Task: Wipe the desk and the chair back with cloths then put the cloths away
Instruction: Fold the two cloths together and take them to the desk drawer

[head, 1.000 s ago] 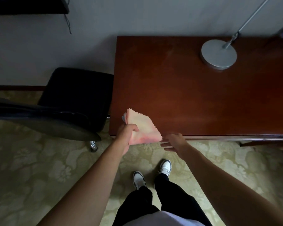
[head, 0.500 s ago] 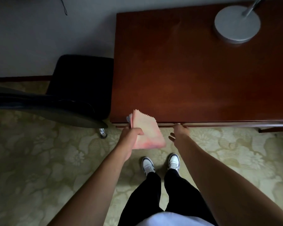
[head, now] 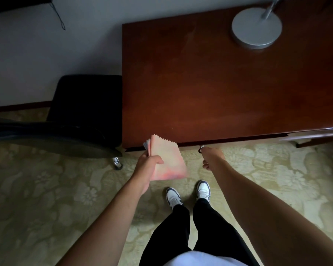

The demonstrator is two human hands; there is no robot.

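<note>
below desk (head: 219,83) edge, folded cloths (head: 166,160) pinched in left hand (head: 148,166), right hand (head: 211,154) on drawer pull (head: 201,148)

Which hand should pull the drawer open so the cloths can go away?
The right hand, probably. It is already at the small handle under the desk front edge, while the left hand is full of cloths.
</note>
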